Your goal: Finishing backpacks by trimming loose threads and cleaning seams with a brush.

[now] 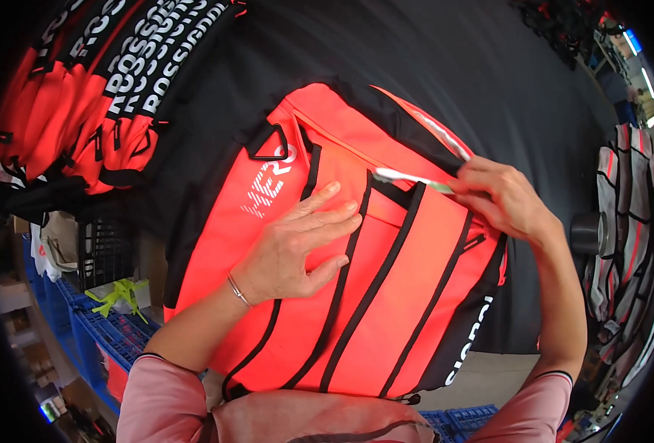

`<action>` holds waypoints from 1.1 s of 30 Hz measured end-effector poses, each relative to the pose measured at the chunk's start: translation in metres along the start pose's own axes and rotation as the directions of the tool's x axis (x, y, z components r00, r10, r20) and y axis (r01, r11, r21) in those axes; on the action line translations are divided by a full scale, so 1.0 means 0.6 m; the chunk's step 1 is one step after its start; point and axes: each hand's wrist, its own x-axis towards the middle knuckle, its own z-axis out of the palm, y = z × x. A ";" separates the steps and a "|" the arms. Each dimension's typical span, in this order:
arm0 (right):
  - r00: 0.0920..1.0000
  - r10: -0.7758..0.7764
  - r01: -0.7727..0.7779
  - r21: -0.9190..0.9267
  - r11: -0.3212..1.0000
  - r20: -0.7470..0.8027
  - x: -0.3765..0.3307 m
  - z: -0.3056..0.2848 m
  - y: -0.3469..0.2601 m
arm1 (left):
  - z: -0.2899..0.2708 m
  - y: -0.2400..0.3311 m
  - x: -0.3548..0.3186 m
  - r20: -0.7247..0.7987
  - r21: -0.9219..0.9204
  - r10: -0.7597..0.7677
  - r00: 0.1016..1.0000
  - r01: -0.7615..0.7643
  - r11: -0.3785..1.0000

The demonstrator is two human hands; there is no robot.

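A bright orange-red and black backpack point(386, 295) lies on a black surface before me, its black-edged shoulder straps point(404, 273) facing up. My left hand point(290, 244) rests flat on it, fingers spread, beside a white printed pattern. Near the far right edge of the bag, my right hand point(500, 196) is closed, thumb and fingers pinching a slim whitish thing point(412, 177) with a pale green part; its kind is unclear. An orange flap with a white edge point(441, 131) rises against the same fingers. A black loop point(271, 146) sits at the bag's far left corner.
Stacked orange and black bags point(113, 96) lie at the far left. Below them are blue plastic crates point(113, 336) and a bright yellow-green bundle of strips point(122, 297). Grey pieces with orange and black trim point(626, 214) hang at the right.
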 end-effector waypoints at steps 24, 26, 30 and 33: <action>0.991 0.133 -0.122 -0.387 0.914 0.004 -0.137 -0.038 -0.079 | 0.050 0.117 -0.068 0.427 0.116 0.117 0.897 -0.183 0.976; 0.997 0.064 -0.076 -0.313 0.947 -0.050 -0.110 -0.015 -0.070 | 0.052 0.114 -0.071 0.411 0.111 0.117 0.904 -0.177 0.978; 0.996 0.090 -0.076 -0.468 0.880 0.007 -0.151 -0.040 -0.093 | 0.053 0.115 -0.078 0.359 0.139 0.055 0.932 -0.112 0.984; 0.991 0.123 -0.088 -0.466 0.881 0.046 -0.175 -0.056 -0.106 | 0.053 0.122 -0.074 0.341 0.134 0.049 0.939 -0.100 0.986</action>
